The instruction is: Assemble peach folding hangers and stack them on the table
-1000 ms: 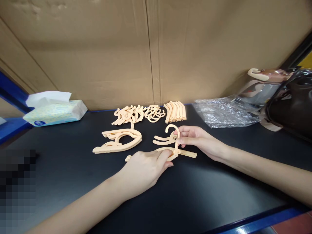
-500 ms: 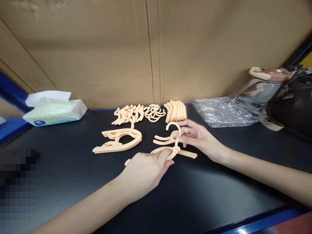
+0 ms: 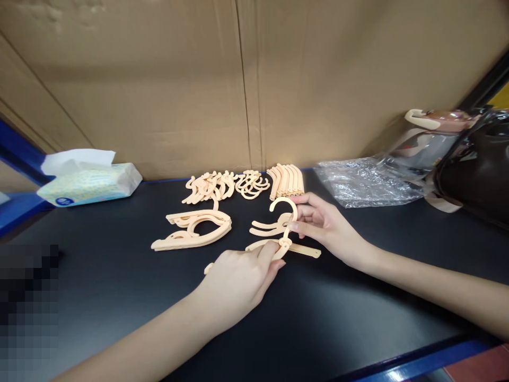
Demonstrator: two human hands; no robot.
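Note:
On the black table (image 3: 119, 297) lies a peach plastic folding hanger (image 3: 306, 250) between my hands. My left hand (image 3: 238, 281) is closed over its left arm, fingertips pressing at the centre joint. My right hand (image 3: 322, 223) pinches the hanger's hook (image 3: 284, 204), which stands upright on the joint. A loose peach hanger arm (image 3: 265, 229) lies just behind the joint. Left of it rests a stack of folded hangers (image 3: 194, 231).
Along the cardboard wall (image 3: 238, 79) lie rows of peach parts: curved arms (image 3: 209, 188), hooks (image 3: 251, 184) and straight pieces (image 3: 286, 181). A tissue pack (image 3: 89, 180) sits far left. Crumpled clear plastic (image 3: 363, 183), a jug (image 3: 429, 140) and a dark bag (image 3: 477, 175) stand at right.
My right hand has lifted slightly with the hook, which now stands a little higher and further back. My left hand has barely moved.

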